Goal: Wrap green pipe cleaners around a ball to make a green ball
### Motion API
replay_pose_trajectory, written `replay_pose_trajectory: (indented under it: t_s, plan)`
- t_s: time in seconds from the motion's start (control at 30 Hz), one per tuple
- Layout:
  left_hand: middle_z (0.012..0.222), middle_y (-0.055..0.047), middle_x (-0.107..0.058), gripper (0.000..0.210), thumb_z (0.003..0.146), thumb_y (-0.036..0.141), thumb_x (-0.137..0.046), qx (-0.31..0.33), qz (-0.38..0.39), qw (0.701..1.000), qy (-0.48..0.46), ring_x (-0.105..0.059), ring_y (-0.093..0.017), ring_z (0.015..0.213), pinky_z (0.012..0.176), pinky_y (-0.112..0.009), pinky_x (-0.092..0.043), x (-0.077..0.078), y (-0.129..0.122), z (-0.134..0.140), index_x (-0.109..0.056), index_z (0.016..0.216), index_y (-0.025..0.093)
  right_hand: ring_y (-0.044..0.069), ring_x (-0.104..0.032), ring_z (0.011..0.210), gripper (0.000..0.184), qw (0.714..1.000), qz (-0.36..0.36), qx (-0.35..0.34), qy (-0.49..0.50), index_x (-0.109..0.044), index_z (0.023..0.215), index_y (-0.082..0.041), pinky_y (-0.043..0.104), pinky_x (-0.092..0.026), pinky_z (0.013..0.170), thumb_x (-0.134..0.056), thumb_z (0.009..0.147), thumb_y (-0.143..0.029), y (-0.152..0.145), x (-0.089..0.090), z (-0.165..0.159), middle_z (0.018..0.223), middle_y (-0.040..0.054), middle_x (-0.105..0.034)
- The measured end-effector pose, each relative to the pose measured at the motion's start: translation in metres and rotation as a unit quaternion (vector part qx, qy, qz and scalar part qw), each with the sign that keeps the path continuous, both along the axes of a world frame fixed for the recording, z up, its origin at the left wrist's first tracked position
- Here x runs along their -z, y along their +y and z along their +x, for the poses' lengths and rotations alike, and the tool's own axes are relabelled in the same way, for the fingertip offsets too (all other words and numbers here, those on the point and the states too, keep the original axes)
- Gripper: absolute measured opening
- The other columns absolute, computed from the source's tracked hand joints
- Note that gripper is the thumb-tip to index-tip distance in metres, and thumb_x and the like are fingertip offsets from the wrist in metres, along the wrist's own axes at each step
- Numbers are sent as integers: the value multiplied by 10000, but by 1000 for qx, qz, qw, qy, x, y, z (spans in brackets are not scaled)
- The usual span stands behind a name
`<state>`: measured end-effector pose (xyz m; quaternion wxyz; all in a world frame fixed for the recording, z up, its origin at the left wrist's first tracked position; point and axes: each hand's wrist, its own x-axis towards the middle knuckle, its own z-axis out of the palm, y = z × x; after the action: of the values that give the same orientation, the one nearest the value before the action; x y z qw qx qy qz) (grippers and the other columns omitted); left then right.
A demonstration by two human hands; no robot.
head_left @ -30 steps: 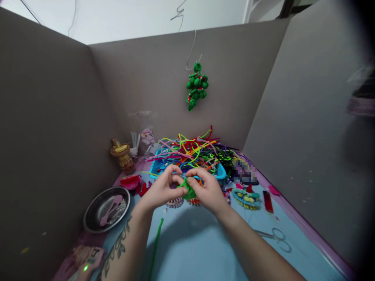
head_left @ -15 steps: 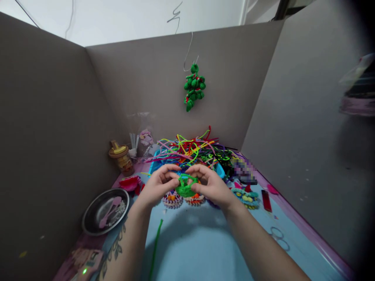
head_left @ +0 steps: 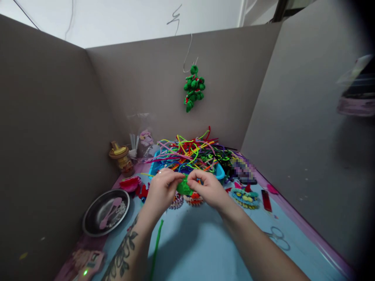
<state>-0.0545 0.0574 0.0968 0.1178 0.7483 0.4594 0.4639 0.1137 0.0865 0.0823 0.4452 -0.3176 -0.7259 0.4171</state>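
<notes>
Between both hands, above the mat, is a small bright green fuzzy piece (head_left: 184,187) that looks worked from pipe cleaner. My left hand (head_left: 164,190) pinches its upper left edge with thumb and fingertips. My right hand (head_left: 208,188) is closed at its upper right edge, thumb against the fingers. Fingers partly cover the piece. Below and behind it lie a purple-and-white beaded-looking piece (head_left: 177,201) and an orange-and-white one (head_left: 193,199). A loose green pipe cleaner (head_left: 156,249) lies on the blue mat (head_left: 199,249) near my left forearm.
Behind my hands, a blue basket (head_left: 221,172) overflows with coloured pipe cleaners (head_left: 190,150). At left are a metal bowl (head_left: 88,230) and a pink device with a green light (head_left: 92,265). Scissors (head_left: 277,237) lie right. A green ornament (head_left: 193,88) hangs from the grey partition.
The green piece has turned, its open loop no longer showing. My left hand has rolled over so its back shows more, and both hands have drawn closer together into pinches.
</notes>
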Motion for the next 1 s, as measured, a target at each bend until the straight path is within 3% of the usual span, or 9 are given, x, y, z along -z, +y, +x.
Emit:
replay_pose_trajectory:
  t_s: [0.1, 0.27, 0.53, 0.63, 0.7, 0.77, 0.83, 0.9, 1.0]
  plan:
    - [716, -46, -623, 206, 835, 136, -493, -6, 21, 999, 38, -542, -194, 736, 701, -300, -406, 3, 0, 5, -652, 727, 208, 137, -507, 649, 125, 999, 44, 12, -16, -548, 640, -184, 257, -392, 639, -537, 764, -190, 1, 0, 2, 636, -18, -545]
    - [730, -30, -600, 181, 848, 146, -481, 25, -14, 999, 17, -542, -179, 747, 700, -276, -409, 6, 3, 3, -611, 737, 205, 146, -522, 664, 141, 996, 81, 22, -23, -568, 625, -185, 266, -405, 659, -556, 765, -193, 2, 1, 5, 643, -10, -568]
    - [1046, -83, -559, 165, 825, 160, -536, 66, -42, 997, 10, -533, -215, 1043, 913, -332, -406, -1, 2, 0, -630, 692, 188, 152, -522, 692, 150, 993, 100, -45, -52, -602, 598, -182, 277, -407, 684, -574, 738, -137, 2, -5, 11, 650, 2, -582]
    - [1100, -91, -571, 152, 844, 207, -540, 84, -77, 993, -18, -528, -226, 1083, 959, -362, -386, 1, 3, -2, -642, 732, 187, 142, -512, 675, 133, 997, 46, -55, -28, -593, 624, -178, 270, -400, 673, -593, 757, -186, 4, -3, 12, 655, -7, -569]
    - [1203, -100, -560, 138, 868, 239, -526, 110, -112, 985, -77, -500, -236, 1161, 994, -386, -367, 4, 6, -5, -645, 931, 206, 123, -480, 612, 144, 998, -30, -50, 38, -572, 662, -180, 250, -390, 612, -603, 776, -263, 7, 1, 12, 637, -25, -530]
    - [1335, -109, -493, 334, 862, 270, -558, 156, -157, 965, -144, -437, -248, 1254, 1017, -400, -355, 9, 9, -8, -535, 1194, 243, 106, -442, 566, 199, 988, -95, -40, 117, -547, 679, -183, 231, -369, 560, -631, 764, -342, 11, 6, 11, 623, -40, -488]
    - [1395, -116, -438, 557, 796, 289, -660, 205, -194, 942, -183, -396, -260, 1294, 1024, -392, -352, 14, 12, -10, -432, 1304, 262, 102, -433, 570, 253, 977, -124, -31, 170, -544, 676, -181, 226, -363, 554, -680, 721, -390, 14, 9, 10, 634, -41, -482]
    - [1342, -117, -483, 623, 712, 291, -750, 227, -214, 928, -202, -449, -263, 1240, 986, -360, -386, 17, 14, -10, -470, 1267, 247, 107, -443, 593, 285, 971, -130, -19, 200, -556, 670, -178, 229, -370, 575, -718, 681, -412, 16, 11, 9, 649, -33, -499]
    - [1047, -64, -609, 488, 664, 302, -789, 218, -251, 911, -243, -594, -186, 929, 779, -268, -464, 20, 15, -8, -570, 1088, 199, 108, -452, 606, 300, 967, -138, -1, 213, -578, 668, -173, 233, -375, 595, -755, 647, -415, 16, 11, 7, 657, -30, -519]
